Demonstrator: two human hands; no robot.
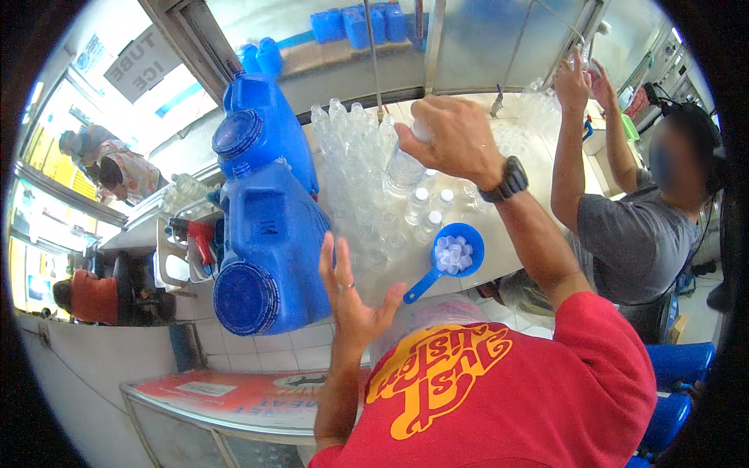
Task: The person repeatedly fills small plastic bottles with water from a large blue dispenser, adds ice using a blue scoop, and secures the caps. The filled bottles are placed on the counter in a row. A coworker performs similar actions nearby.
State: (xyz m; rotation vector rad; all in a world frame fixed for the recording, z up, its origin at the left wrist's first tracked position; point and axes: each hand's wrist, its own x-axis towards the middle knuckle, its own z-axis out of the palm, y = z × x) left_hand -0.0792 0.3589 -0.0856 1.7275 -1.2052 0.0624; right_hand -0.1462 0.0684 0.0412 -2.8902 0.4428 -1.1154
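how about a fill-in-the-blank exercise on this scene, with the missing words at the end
1. The scoop that holds white caps is ____ in colour.
2. The hand at the top of a clear bottle is the person's ____ one.
3. The left hand, fingers spread, is holding ____.
4. The large blue jugs are to the ____ of the clustered bottles.

Missing words: blue; right; nothing; left.

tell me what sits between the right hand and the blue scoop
In the head view, a few small white-capped bottles stand between the right hand and the blue scoop, so that stretch is not bare.
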